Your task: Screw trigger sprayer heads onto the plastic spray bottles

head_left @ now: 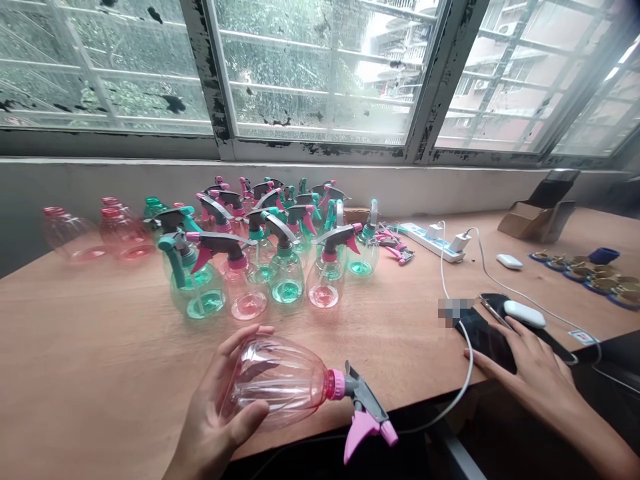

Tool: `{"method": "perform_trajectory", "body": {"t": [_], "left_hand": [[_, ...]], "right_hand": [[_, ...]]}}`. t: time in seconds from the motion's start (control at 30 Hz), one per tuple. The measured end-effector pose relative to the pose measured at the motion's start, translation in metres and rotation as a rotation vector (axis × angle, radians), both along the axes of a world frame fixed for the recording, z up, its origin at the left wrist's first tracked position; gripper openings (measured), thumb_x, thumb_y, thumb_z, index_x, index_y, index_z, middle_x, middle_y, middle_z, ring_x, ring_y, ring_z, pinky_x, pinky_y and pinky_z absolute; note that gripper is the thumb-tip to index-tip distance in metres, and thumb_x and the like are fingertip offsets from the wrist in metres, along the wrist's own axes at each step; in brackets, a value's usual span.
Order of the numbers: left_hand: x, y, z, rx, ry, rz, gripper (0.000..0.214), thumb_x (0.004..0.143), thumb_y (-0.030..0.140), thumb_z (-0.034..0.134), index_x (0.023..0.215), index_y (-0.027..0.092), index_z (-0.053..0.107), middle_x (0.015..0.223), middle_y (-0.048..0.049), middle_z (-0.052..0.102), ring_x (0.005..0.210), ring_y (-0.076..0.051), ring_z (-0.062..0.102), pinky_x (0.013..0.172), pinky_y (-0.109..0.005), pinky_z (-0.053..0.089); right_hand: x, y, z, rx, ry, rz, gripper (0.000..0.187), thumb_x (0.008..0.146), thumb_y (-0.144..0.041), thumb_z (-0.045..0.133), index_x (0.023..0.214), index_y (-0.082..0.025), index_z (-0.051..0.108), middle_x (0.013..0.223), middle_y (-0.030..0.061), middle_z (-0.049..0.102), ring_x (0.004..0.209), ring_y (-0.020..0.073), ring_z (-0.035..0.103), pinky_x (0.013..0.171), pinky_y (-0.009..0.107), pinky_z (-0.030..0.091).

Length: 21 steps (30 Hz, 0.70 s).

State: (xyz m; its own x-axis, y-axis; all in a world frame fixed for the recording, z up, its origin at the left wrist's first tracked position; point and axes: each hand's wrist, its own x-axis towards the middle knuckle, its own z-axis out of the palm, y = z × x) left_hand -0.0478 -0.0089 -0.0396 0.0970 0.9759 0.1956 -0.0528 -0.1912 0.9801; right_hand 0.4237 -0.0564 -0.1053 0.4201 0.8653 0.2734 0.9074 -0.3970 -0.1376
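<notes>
My left hand (220,407) is wrapped around a clear pink spray bottle (280,380), tilted on its side above the table's front edge. Its grey and pink trigger sprayer (367,407) sits on the neck and points right. Over at the right, my right hand (535,363) has thumb and fingers around a black phone (487,340) with a white cable at its end. Beyond the left hand stand several green and pink spray bottles (287,277) with trigger heads fitted.
Pink bottles without sprayers (127,233) stand at the back left. Loose trigger heads (395,245) lie near a white power strip (430,240). A white earbud case (524,313), another dark phone (557,343), a cardboard box (537,217) and brass-coloured round pieces (600,283) are on the right.
</notes>
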Motion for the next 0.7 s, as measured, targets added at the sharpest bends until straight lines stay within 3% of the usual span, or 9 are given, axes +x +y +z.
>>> {"method": "perform_trajectory", "body": {"t": [0.17,0.37,0.7], "left_hand": [[0.0,-0.001,0.0,-0.004,0.018,0.013,0.068,0.075,0.058,0.082,0.134,0.032,0.06,0.139,-0.0069,0.063,0.127,-0.031,0.06,0.101,-0.028,0.057],[0.0,0.0,0.002,-0.013,0.024,0.007,0.069,0.073,0.057,0.084,0.133,0.032,0.061,0.139,-0.0067,0.063,0.123,-0.032,0.063,0.096,-0.028,0.059],[0.002,-0.001,0.005,-0.016,0.051,0.029,0.07,0.072,0.06,0.084,0.132,0.033,0.061,0.137,-0.0054,0.064,0.121,-0.031,0.064,0.095,-0.026,0.06]], "right_hand": [[0.011,-0.023,0.001,-0.034,-0.048,0.039,0.081,0.085,-0.073,0.036,0.137,-0.015,0.057,0.155,0.0251,0.048,0.142,0.0456,0.046,0.112,0.066,0.041],[0.035,-0.045,-0.001,-0.052,-0.117,0.122,0.069,0.086,-0.072,0.04,0.131,-0.026,0.065,0.152,0.0218,0.054,0.135,0.0448,0.055,0.108,0.065,0.045],[0.066,-0.054,-0.011,-0.056,-0.145,0.147,0.064,0.084,-0.071,0.05,0.128,-0.029,0.07,0.149,0.0202,0.057,0.129,0.0441,0.06,0.106,0.062,0.05]]}}
